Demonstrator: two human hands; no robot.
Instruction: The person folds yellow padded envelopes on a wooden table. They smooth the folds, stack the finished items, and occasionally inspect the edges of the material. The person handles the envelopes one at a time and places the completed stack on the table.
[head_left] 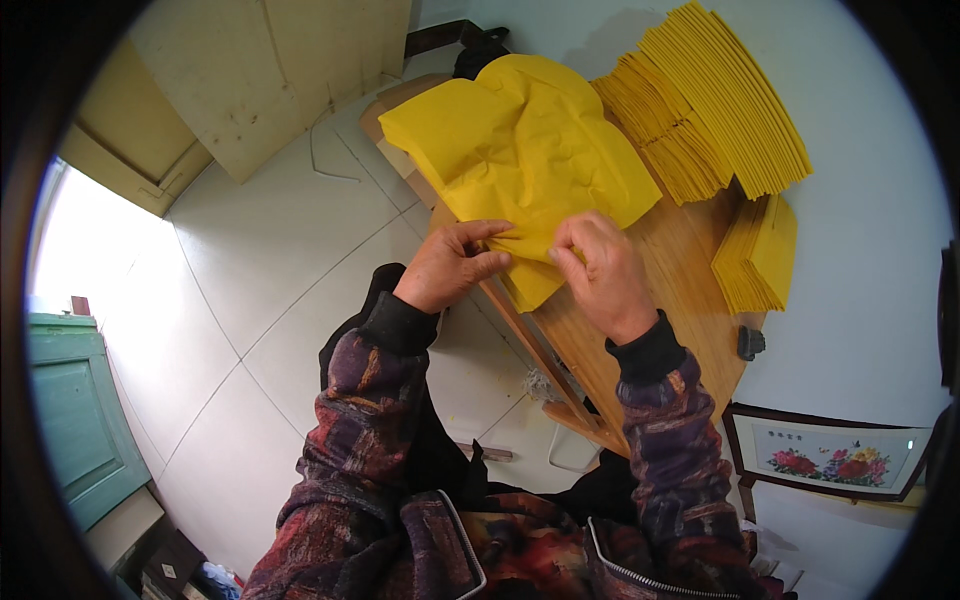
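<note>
A creased yellow fabric piece [530, 150] with a papery look lies spread over the far left part of a wooden table [685, 270]. Its near corner hangs past the table's edge toward me. My left hand [448, 268] pinches the near edge between thumb and fingers. To the right of it, my right hand [606, 272] is closed at the same near edge, thumb against curled fingers. What lies between the right fingertips is too small to make out, though they touch the yellow fabric.
Folded yellow pieces stand in a tall stack [725, 100] at the far right, beside a tied-looking bundle [665, 125] and a smaller pile [757, 255]. A small dark object [751, 343] sits at the table's right edge. A framed flower picture [825, 452] is at the right.
</note>
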